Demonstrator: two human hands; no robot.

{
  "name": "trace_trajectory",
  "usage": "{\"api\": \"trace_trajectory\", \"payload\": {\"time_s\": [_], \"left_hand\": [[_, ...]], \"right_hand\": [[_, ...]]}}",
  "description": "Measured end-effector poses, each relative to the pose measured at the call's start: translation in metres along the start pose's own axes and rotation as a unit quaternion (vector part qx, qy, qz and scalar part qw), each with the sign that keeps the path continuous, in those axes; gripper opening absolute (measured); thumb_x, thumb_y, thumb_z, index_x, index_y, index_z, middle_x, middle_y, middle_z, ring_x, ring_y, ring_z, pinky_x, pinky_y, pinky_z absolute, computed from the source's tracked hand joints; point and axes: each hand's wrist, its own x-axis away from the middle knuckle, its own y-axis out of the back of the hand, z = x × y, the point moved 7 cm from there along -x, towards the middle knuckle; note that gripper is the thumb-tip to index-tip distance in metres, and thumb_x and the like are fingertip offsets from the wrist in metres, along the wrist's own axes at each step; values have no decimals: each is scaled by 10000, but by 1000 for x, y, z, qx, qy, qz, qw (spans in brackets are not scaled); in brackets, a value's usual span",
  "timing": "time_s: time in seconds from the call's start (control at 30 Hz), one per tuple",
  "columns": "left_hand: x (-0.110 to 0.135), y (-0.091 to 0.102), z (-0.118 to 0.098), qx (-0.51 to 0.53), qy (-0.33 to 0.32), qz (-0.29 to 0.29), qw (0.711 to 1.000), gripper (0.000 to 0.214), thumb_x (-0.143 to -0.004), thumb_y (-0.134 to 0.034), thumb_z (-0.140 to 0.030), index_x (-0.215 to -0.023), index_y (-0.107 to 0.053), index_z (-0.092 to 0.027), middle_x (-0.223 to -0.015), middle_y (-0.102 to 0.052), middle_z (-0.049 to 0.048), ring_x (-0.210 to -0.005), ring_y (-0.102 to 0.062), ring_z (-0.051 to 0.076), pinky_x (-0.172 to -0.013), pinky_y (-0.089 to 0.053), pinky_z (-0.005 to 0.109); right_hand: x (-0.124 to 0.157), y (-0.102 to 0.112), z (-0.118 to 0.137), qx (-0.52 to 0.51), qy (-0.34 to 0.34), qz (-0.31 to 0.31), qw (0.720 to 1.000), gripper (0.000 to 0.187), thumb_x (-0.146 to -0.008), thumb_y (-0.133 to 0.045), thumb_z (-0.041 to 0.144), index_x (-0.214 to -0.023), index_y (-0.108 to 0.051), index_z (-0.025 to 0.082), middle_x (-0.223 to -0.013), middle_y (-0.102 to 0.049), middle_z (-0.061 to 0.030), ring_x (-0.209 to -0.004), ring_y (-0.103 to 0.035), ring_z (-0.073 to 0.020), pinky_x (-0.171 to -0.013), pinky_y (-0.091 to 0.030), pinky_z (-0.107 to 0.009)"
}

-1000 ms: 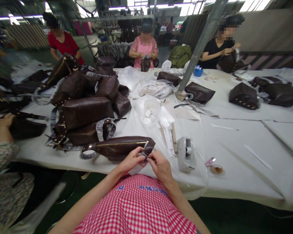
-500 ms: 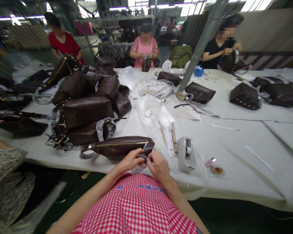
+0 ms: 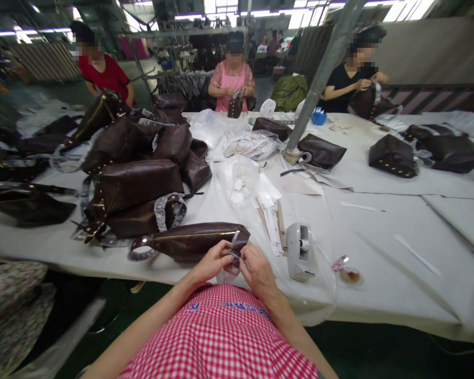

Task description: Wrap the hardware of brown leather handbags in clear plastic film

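**Fiddly work at the zip end, close to the edge**

The brown bag (image 3: pixel 189 241) lies flat in the lower centre of the frame, along the near edge of the surface (image 3: pixel 379 252). Its zip pull (image 3: pixel 234 246) sticks out at the right-hand end. The left hand (image 3: pixel 213 261) and right hand (image 3: pixel 256 271) meet there, and each grip is pinched together on the pull, with what looks like a scrap of clear film between the fingertips. I can't make out exactly how the film sits.

The piece is tiny and partly hidden by the fingers, so I'd say a slip is the main risk. The film could crease or stick to itself. A tug on the pull could also drag the bag toward the edge, since nothing weighs it down.

The tape dispenser (image 3: pixel 299 250) stands just to the right, with loose paper strips (image 3: pixel 270 210) behind it that an elbow could scatter. The pile of bags (image 3: pixel 138 173) sits further back on the left.

Compared with a second ago, the two hands have closed in tighter on the pull. At the left edge of the frame, the co-worker's hand that rested on the flat bag (image 3: pixel 27 205) is gone, and only a patterned sleeve (image 3: pixel 11 295) shows in the lower left.
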Motion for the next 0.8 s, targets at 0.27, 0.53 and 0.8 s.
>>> {"api": "trace_trajectory", "payload": {"time_s": [0.27, 0.53, 0.8], "left_hand": [[-4, 22, -29, -178, -129, -55, 974, 149, -773, -556, -165, -875, -663, -158, -918, -648, 43, -889, -584, 175, -855, -433, 295], [-11, 10, -40, -136, -108, 31, 984, 362, -805, -611, -260, -1159, -599, -183, -1073, -623, 81, -971, -580, 199, -852, -453, 317], [28, 36, 4, -280, 32, 63, 957, 101, -719, -588, -166, -807, -625, -133, -718, -581, -19, -689, -523, 136, -634, -387, 232]], "right_hand": [[-5, 0, -4, -16, 13, -21, 1000, 124, -858, -438, 89, -821, -467, 205, -808, -536, -48, -786, -491, -195, -709, -401, -316], [-15, 0, -18, -49, 0, -53, 997, 95, -876, -443, 133, -824, -469, 209, -795, -524, -37, -763, -504, -187, -702, -418, -319], [-39, 9, -30, -72, -39, -108, 991, 80, -877, -450, 178, -814, -477, 219, -775, -527, -23, -746, -513, -183, -714, -427, -320]]}}
